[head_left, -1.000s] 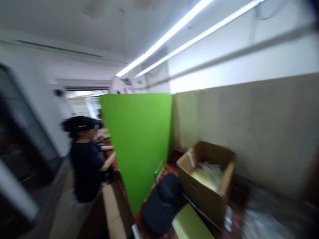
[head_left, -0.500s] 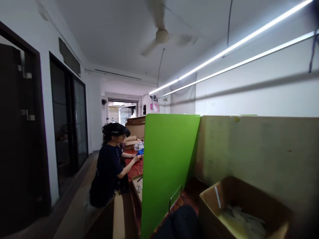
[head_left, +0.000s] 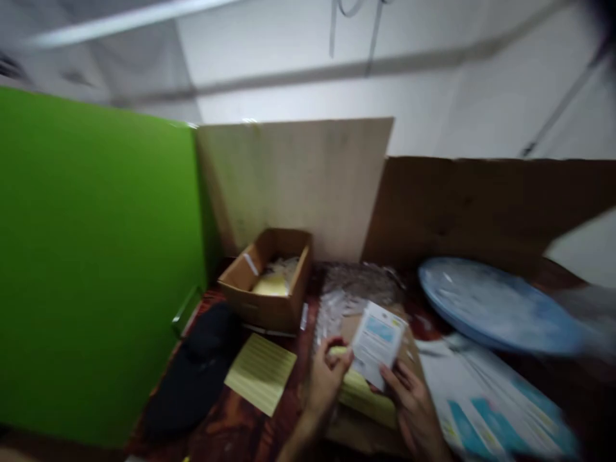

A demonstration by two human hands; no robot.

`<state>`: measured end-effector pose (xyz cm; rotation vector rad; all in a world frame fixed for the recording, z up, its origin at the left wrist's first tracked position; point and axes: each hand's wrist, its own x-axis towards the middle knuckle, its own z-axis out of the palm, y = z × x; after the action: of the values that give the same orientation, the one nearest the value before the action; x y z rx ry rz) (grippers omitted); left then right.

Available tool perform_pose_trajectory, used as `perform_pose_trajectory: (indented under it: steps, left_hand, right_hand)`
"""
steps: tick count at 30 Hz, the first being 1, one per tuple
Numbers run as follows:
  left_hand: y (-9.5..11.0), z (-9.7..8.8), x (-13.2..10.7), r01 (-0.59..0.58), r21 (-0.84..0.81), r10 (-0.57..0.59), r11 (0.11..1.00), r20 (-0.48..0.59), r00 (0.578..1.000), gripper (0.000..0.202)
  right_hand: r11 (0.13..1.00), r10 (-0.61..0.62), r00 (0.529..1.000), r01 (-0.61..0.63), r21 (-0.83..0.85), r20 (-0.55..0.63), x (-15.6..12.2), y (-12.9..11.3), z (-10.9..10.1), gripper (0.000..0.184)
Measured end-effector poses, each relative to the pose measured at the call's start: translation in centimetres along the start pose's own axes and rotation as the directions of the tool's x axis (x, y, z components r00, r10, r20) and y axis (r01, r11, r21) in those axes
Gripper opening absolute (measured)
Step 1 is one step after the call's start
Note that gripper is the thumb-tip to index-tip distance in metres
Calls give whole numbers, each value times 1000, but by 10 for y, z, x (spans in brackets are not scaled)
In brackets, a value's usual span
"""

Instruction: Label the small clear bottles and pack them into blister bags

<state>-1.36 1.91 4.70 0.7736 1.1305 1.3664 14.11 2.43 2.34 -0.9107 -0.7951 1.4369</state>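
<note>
A white printed card or flat packet (head_left: 378, 340) with a blue panel is held tilted over the table by my right hand (head_left: 409, 401), thumb on its lower right edge. My left hand (head_left: 327, 378) is at the card's left edge, its thumb and forefinger curled together. Whether it grips the card or something small is too blurred to tell. Beneath both hands lie a piece of brown cardboard (head_left: 353, 327) and a yellow lined sheet (head_left: 368, 401).
A cardboard box (head_left: 257, 308) holding clear bags stands behind, left of centre. A yellow sheet (head_left: 262, 372) and a dark cap-like item (head_left: 192, 385) lie left, beside a green divider (head_left: 96, 269). Right are a blue tray (head_left: 500, 308) and white-and-teal packaging (head_left: 486, 404).
My view has swung right and down, from the room and a seated co-worker to the table. Both my hands and the card have come into view.
</note>
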Motion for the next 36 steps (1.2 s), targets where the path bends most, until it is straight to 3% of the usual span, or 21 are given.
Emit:
perform_pose_trajectory:
  steps: [4,8,12,18,24,26,31,36]
  left_hand:
    - [-1,16,8,-122,192,101,974,119,988,62]
    - [0,17,13,-156,269,123,950,137,983,49]
    - [3,8,18,-74,232,34,970,168,985,36]
    - [11,-5,18,81,172,-111,982,170,979,34]
    - [8,-14,13,255,51,-259,966,282,924,35]
    - [5,-13,10,254,52,-259,966,261,930,37]
    - [0,-4,5,180,144,-211,973,238,948,50]
    - [3,-2,7,216,76,-227,973,213,950,71]
  right_hand:
    - [992,1,999,-6,-127,-40,-5,-3,-12,44]
    - [986,-9,1000,10,-169,10,0,-9,-6,39]
    - [990,20,999,-12,-144,51,-3,-11,-10,37]
    - [996,72,995,-69,-50,73,-1,-8,-11,43]
    - [993,94,994,-90,70,-53,-3,-1,-10,42]
    - [996,69,994,-64,61,-84,-2,0,-10,44]
    - [996,-25,999,22,-83,-35,-2,-6,-16,44]
    - [995,10,994,1,98,-113,-13,-16,-46,52]
